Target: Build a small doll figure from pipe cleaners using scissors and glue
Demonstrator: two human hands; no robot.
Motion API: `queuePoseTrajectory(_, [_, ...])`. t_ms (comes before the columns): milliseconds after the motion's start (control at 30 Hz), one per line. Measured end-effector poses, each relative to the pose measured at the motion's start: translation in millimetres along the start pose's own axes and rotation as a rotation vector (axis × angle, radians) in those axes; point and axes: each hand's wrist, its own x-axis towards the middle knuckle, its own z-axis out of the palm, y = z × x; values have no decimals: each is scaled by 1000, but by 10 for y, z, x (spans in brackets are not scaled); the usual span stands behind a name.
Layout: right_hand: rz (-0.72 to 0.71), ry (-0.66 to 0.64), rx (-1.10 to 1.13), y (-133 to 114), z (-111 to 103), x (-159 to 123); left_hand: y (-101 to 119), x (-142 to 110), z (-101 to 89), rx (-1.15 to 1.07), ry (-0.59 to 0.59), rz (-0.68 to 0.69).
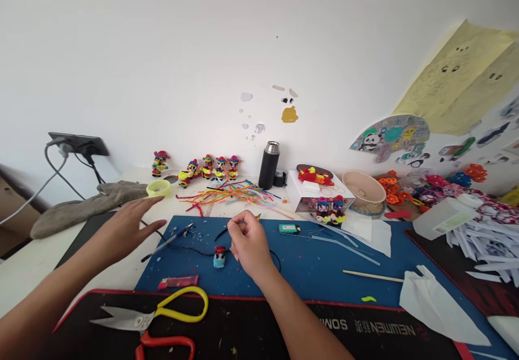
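Note:
My left hand [130, 226] is open, its fingers stretched out to the right, over the left edge of the blue mat [316, 273]. Nothing shows in its fingers. My right hand [250, 241] is closed in a pinch over the middle of the mat; what it holds is hidden. A short black strip [221, 233] shows just left of its fingertips; I cannot tell if it is gripped. Beside this hand is a small light-blue and red figure [219, 258]. A thin black cord [190, 249] runs behind the figure and my right hand.
Scissors [141, 319] lie in front, near a pink lighter [177, 282]. A green lighter [288, 228] and a wooden stick [371, 276] lie right. Behind are several finished figures [208, 166], colourful pipe cleaners [231, 195], an uncapped black flask [269, 166] and a white box [298, 195].

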Motion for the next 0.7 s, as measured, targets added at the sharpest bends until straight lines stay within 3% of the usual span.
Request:
queuePoseTrajectory(200, [1,-11,-14,-1,5,-12,-600,-290,-225,120,44,-192])
queuePoseTrajectory(333, [-2,-15,-26,5,0,-11,-637,-430,-298,123,107,-220])
queuePoseTrajectory(433, [9,-18,-21,14,-3,-8,-299,-480,-273,-7,79,-158])
queuePoseTrajectory(533, [28,-25,-14,24,-7,-5,287,-440,-196,-266,64,-135])
queuePoseTrajectory(633, [45,-35,-21,31,-20,4,877,-290,-103,-505,-23,15])
queuePoseTrajectory(700, [43,-34,-20,31,-34,19,1155,-159,-41,-604,-45,77])
